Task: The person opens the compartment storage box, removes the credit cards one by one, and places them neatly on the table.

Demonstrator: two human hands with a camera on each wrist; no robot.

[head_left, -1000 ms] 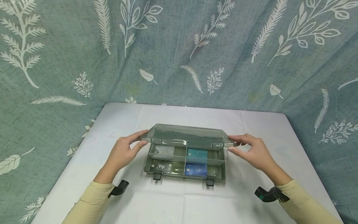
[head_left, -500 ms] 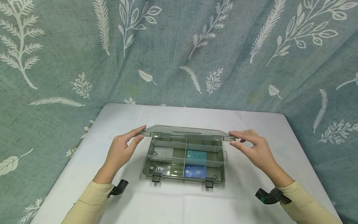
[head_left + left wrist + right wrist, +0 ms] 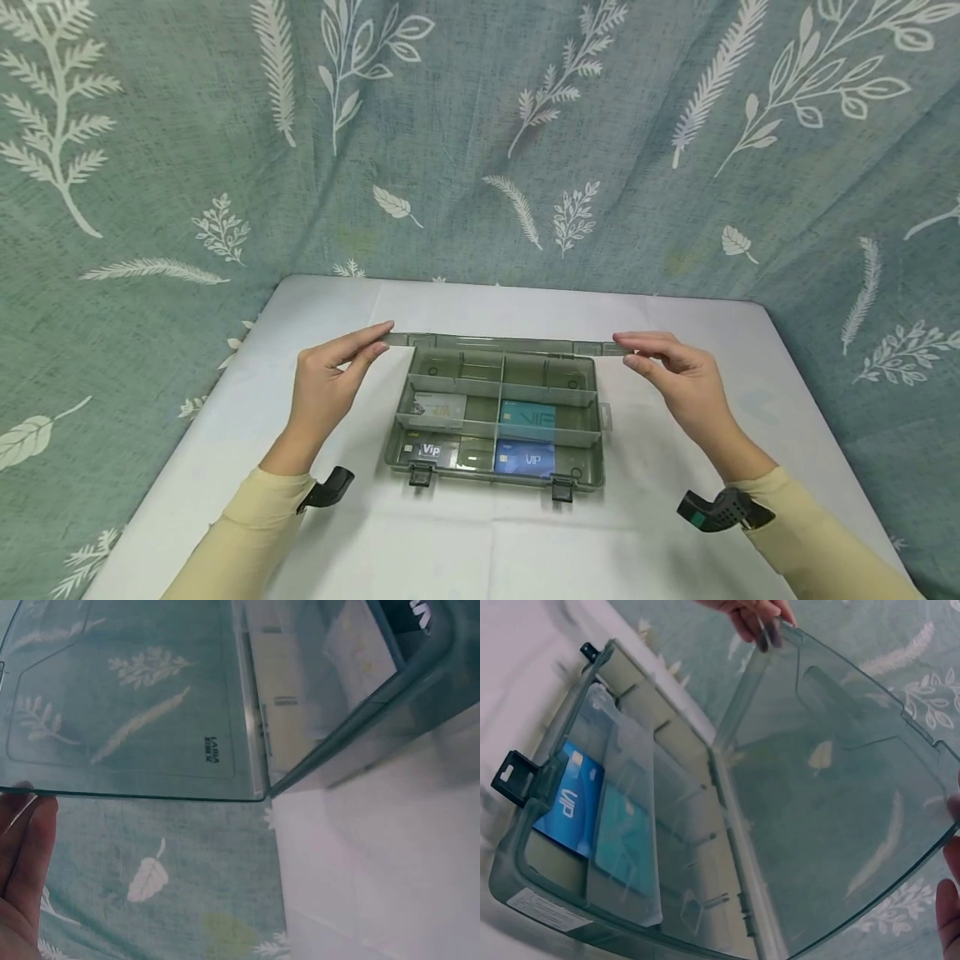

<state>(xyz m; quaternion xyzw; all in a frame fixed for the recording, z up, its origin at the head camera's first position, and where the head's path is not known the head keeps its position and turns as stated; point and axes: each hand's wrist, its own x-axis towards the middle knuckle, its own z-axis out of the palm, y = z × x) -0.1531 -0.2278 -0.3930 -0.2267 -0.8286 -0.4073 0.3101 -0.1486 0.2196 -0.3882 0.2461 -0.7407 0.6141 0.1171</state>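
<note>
The left hand (image 3: 326, 387) and right hand (image 3: 681, 382) pinch the two ends of a see-through lid (image 3: 495, 344). It stands up from the plastic box (image 3: 462, 367), which sits on the counter (image 3: 420, 550) with four cards (image 3: 525, 459) inside.

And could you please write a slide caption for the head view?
Left hand and right hand hold up the lid of a divided case, with four cards visible inside.

Left hand (image 3: 26, 874): cut off by left wrist view's left edge; right hand (image 3: 950, 915): cut off by right wrist view's right edge; white label (image 3: 547, 910): print illegibly small; pale card (image 3: 438, 409): lettering blurred
</note>
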